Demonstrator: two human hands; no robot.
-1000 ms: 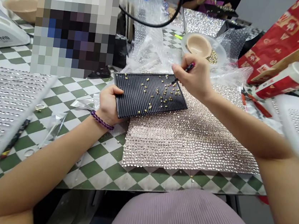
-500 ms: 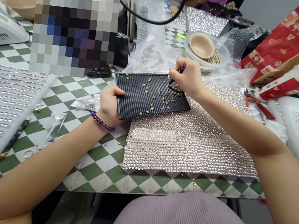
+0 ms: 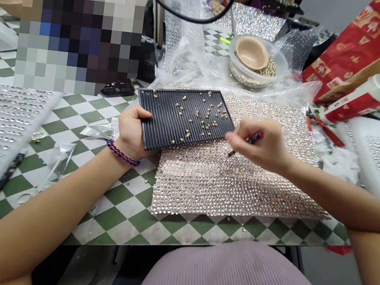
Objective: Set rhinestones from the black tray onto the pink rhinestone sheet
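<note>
My left hand (image 3: 133, 129) grips the left edge of a black ridged tray (image 3: 165, 121), thumb on top and the other fingers underneath. Several small gold rhinestones (image 3: 207, 126) lie scattered in its grooves, mostly toward the right half. The tray is tilted above a sheet of sparkling rhinestones (image 3: 199, 184). Right of the tray, my right hand (image 3: 261, 144) is closed around a dark pen-like tool (image 3: 254, 138) with a pink end. Its tip points down over the sheet; whether it touches, or carries a stone, I cannot tell.
A clear tub (image 3: 252, 78) of gold stones holds a beige bowl (image 3: 252, 52) behind the sheet. At right are red-handled pliers (image 3: 328, 131), a cup (image 3: 366, 98) and a red paper bag (image 3: 363, 38). Another rhinestone sheet (image 3: 2, 130) lies left. A black cable (image 3: 190, 20) hangs overhead.
My right hand with the pen-like tool has moved from above the tray down and right, over the rhinestone sheet. My left hand still holds the tray; the view has shifted slightly.
</note>
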